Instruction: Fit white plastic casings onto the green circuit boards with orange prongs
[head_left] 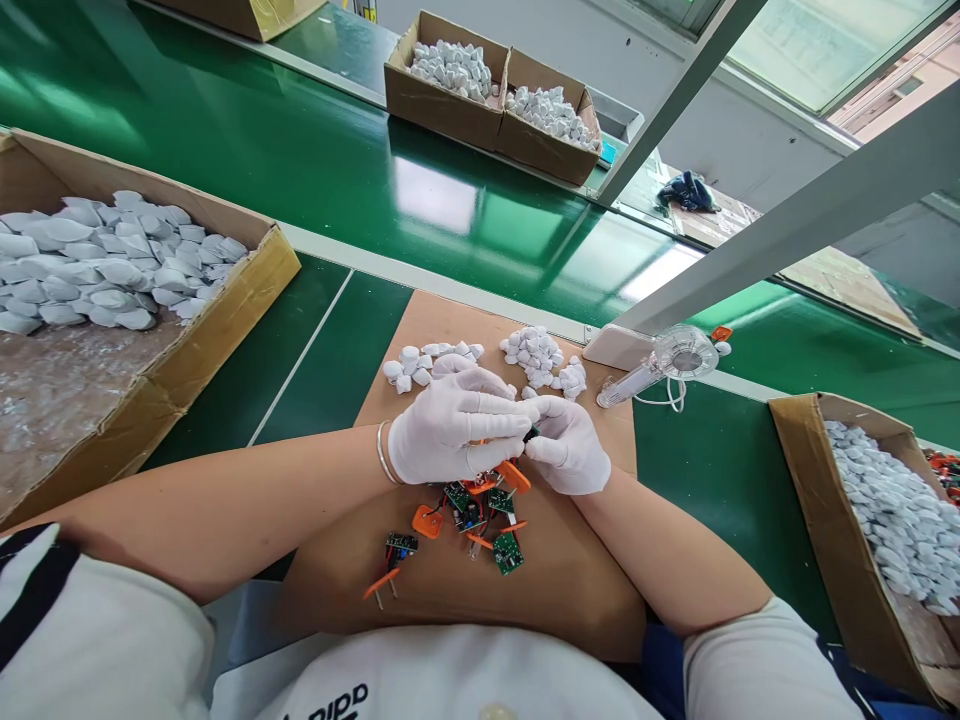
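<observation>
My left hand (461, 425) and my right hand (568, 445), both in white gloves, meet above the brown board. Their fingertips are closed together around a small circuit board (532, 434), of which only a dark edge shows; the fingers hide the rest. Just below the hands lies a pile of green circuit boards (508, 552) with wires and orange plates (427, 521). One more circuit board (401, 545) with an orange plate and metal prongs lies apart, to the lower left. Beyond my fingers are loose white plastic pieces (532, 352), and others (412, 368) to the left.
A brown cardboard sheet (570, 590) covers the work spot. Cardboard boxes of white parts stand at left (172, 390), right (832, 520) and across the green belt (442, 115). A clear handheld fan (682, 352) and a grey metal post (795, 210) are at the right.
</observation>
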